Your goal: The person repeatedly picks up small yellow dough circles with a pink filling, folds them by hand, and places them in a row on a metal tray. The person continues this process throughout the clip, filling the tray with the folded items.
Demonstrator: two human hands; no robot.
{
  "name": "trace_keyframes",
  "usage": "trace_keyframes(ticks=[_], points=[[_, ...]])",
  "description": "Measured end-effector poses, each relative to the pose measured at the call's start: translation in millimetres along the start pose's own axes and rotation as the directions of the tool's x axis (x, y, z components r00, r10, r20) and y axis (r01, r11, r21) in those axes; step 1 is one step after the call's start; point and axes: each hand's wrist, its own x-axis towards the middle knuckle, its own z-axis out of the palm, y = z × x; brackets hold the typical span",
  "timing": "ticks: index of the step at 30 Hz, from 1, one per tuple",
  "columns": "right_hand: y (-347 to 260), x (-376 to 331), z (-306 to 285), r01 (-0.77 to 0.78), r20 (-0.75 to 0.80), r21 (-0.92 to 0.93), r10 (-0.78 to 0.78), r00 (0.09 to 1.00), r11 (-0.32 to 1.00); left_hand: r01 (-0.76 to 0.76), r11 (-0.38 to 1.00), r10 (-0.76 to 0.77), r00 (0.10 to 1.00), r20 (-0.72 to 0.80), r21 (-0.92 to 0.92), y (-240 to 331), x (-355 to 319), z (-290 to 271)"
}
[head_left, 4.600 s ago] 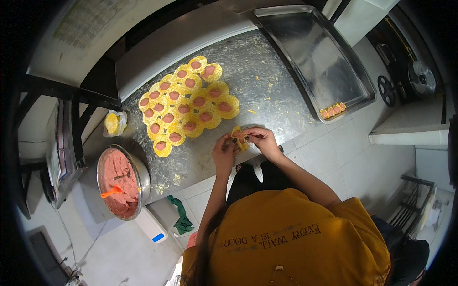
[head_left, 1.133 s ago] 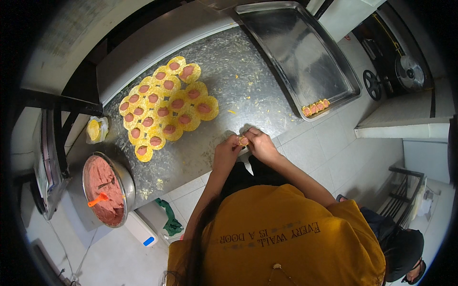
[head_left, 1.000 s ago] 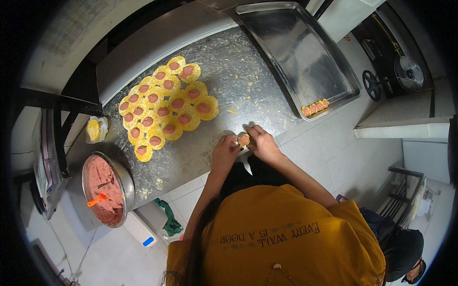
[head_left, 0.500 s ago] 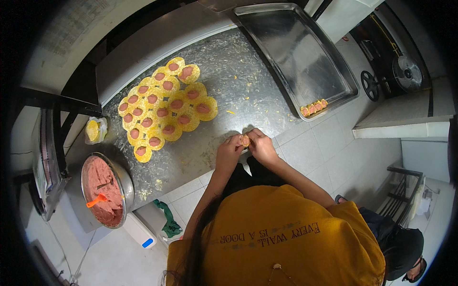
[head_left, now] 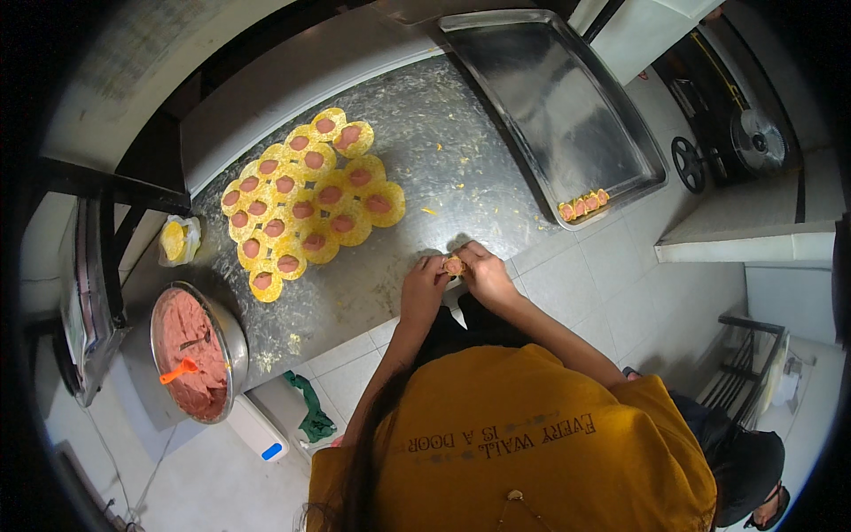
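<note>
Between my left hand (head_left: 425,284) and my right hand (head_left: 486,273), a small dumpling (head_left: 454,266) is pinched, its yellow wrapper gathered round pink filling. Both hands are held over the near edge of the metal table. Left of them, several round yellow wrappers (head_left: 353,232) lie spread in overlapping rows, a lump of pink filling on each. A large metal tray (head_left: 567,97) lies at the far right. Along its near edge stands a short row of shaped dumplings (head_left: 584,205). My fingertips partly hide the dumpling I hold.
A metal bowl (head_left: 238,346) of pink filling, with an orange-handled utensil (head_left: 179,371) in it, stands at the left. Beyond it sits a plastic bag of yellow wrappers (head_left: 175,241). A white scale-like device (head_left: 257,430) lies below the bowl. A person's leg (head_left: 749,465) shows at lower right.
My fingers shift slightly round the dumpling, still pinching it. The wrappers, bowl and tray stay in place; the view tilts a little.
</note>
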Motion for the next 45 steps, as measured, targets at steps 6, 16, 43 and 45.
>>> trace_keyframes(ticks=[6, 16, 43, 45], points=[[-14.4, -0.1, -6.9, -0.116, -0.015, -0.058, 0.116, 0.993, 0.991, 0.027, 0.993, -0.033, 0.998, -0.052, -0.115, -0.3, -5.2, 2.2], [-4.9, -3.7, 3.0, -0.021, -0.062, 0.121, 0.028, 0.998, 0.992, 0.004, 0.996, 0.000, 0.998, -0.055, 0.086, 8.0, -7.0, 2.8], [-7.3, 8.0, -3.1, -0.051, -0.015, 0.005, 0.051, 0.999, 0.999, -0.058, 0.993, 0.049, 0.995, -0.084, -0.101, 6.5, 4.3, 2.9], [-7.8, 8.6, -4.7, -0.042, -0.028, -0.022, 0.042, 0.999, 0.999, -0.023, 0.993, 0.014, 0.997, -0.081, -0.112, 7.7, 3.2, 3.6]])
